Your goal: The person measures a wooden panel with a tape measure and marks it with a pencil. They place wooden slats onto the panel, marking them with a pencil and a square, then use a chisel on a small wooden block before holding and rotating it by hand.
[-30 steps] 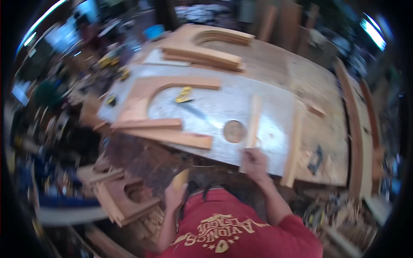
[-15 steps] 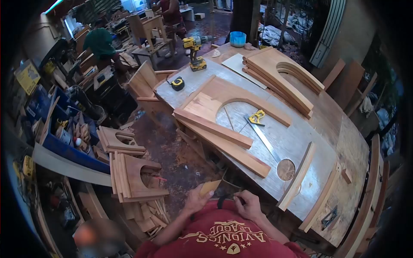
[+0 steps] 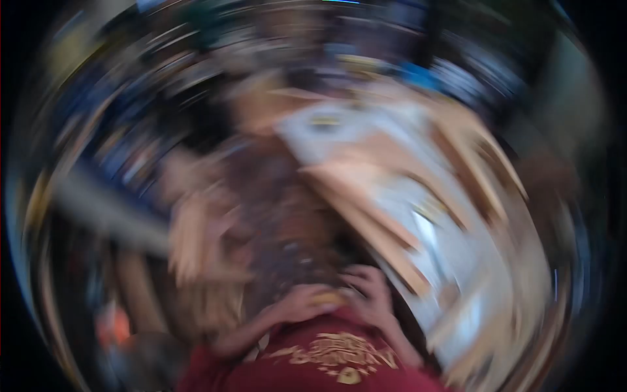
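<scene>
The head view is heavily smeared by motion. My left hand (image 3: 304, 303) is closed on a small flat yellow-tan piece (image 3: 328, 298), held low in front of my red shirt (image 3: 313, 343); its exact kind cannot be made out. Close to its right is my right hand (image 3: 371, 294), its fingers bent toward the piece. Blur hides whether they touch it or hold anything. Right of my hands, a cut wooden panel (image 3: 359, 163) and long wooden strips (image 3: 392, 261) lie on the worktable (image 3: 398, 189). A yellow-headed combination square (image 3: 429, 210) rests there too.
Stacked arched wooden panels (image 3: 467, 144) sit at the table's far right. A tape measure (image 3: 324, 121) lies near its far left corner. On the left are piled wooden pieces (image 3: 189, 238) and a blue bin (image 3: 134, 183). The floor (image 3: 281, 215) shows between them.
The view has swung, so the table appears shifted right and down. My right hand has opened out somewhat from a pinch and moved nearer the piece in my left hand.
</scene>
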A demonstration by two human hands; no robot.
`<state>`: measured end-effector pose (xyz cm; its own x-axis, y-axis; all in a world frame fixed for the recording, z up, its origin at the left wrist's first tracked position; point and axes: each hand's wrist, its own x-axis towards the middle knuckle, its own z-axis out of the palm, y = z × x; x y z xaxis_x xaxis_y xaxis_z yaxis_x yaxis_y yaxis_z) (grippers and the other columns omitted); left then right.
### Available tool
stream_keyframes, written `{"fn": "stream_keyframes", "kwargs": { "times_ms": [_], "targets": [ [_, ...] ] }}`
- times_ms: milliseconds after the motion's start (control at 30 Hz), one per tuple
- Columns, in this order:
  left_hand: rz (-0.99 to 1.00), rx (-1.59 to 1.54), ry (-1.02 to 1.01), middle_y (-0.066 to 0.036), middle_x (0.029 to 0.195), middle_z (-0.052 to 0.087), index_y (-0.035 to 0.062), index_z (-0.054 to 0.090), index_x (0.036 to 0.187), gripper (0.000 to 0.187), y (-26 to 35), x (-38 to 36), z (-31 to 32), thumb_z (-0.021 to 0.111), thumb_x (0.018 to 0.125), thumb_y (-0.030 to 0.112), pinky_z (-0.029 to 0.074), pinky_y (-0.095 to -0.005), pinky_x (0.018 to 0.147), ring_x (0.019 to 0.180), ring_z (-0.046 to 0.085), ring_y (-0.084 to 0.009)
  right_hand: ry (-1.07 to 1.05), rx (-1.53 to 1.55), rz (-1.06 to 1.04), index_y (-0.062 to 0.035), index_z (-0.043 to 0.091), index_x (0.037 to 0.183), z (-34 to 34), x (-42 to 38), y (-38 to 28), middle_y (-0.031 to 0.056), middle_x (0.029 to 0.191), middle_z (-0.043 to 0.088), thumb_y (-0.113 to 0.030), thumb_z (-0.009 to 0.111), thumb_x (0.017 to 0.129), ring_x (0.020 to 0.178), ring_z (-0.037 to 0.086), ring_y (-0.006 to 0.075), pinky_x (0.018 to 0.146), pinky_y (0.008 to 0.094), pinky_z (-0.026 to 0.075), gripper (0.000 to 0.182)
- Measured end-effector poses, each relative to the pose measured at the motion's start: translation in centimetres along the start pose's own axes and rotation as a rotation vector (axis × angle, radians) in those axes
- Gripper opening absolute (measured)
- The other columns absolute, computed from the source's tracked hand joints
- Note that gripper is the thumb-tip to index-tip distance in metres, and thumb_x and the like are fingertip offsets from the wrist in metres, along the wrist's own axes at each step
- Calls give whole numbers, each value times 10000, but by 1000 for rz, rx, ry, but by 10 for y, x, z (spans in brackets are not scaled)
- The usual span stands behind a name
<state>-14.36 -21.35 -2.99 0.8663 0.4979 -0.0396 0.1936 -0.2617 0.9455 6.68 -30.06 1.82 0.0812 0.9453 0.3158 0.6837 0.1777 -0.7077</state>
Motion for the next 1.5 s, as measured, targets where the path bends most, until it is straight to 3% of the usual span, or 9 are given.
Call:
{"fn": "stream_keyframes", "kwargs": {
  "times_ms": [67,233,500,867,967,1000,1133,1267,1500],
  "targets": [
    [2,42,33,-237,1112,705,16,665,1199,534,-6,-6,-9,707,911,464,550,-430,864,989,692,-386,-240,625,189,-14,764,1015,8,13,14,167,1065,678,-108,716,871,1025,649,272,897,370,510,179],
    [-11,-129,167,-208,832,712,-15,684,1048,540,-4,-55,39,713,896,503,533,-459,700,808,705,-384,-686,790,254,26,743,924,21,-7,37,90,927,655,-197,814,858,867,596,171,801,294,451,243],
    [-233,-243,499,-208,734,662,-39,670,931,626,18,-112,84,688,901,587,492,-466,648,725,667,-377,-1226,744,95,37,689,867,74,29,21,69,812,667,-206,758,925,764,577,129,711,280,450,259],
    [-410,-319,977,-228,1046,715,-22,638,1235,644,17,-180,143,679,925,541,536,-428,832,956,699,-352,-1202,496,-52,24,676,877,132,29,-68,22,807,643,-96,664,947,780,563,89,709,258,459,139],
    [-558,-134,1107,-216,1082,720,-7,617,1290,641,-7,-220,166,716,913,501,536,-424,897,1021,701,-347,-1103,451,-497,-15,734,1016,161,31,-173,123,914,720,-155,695,934,826,677,238,765,353,532,166],
    [-528,-266,1081,-208,1132,718,14,611,1316,653,19,-239,149,753,887,485,528,-417,941,1089,690,-345,-1023,430,-836,-50,743,1065,186,29,-198,114,942,719,-150,725,916,825,692,252,740,369,545,181],
    [-624,-144,1126,-195,1087,735,13,664,1226,613,10,-300,154,856,791,398,559,-409,892,1008,726,-307,-1052,438,-1033,-59,633,1119,276,-47,-331,164,1050,600,-376,727,832,979,630,350,802,494,544,438],
    [-711,-139,1211,-172,1011,753,-6,681,1192,564,1,-354,166,894,740,256,578,-391,823,908,740,-257,-760,467,-1298,10,618,1096,369,-129,-414,228,1117,579,-274,718,758,996,614,354,731,465,548,453],
    [-623,-241,1291,-144,990,757,-13,694,1169,503,4,-410,185,878,745,186,577,-371,809,884,720,-202,-1159,243,-1340,82,579,1181,430,-193,-456,291,1126,612,-180,719,730,925,690,375,713,457,569,540]
  ]
}}
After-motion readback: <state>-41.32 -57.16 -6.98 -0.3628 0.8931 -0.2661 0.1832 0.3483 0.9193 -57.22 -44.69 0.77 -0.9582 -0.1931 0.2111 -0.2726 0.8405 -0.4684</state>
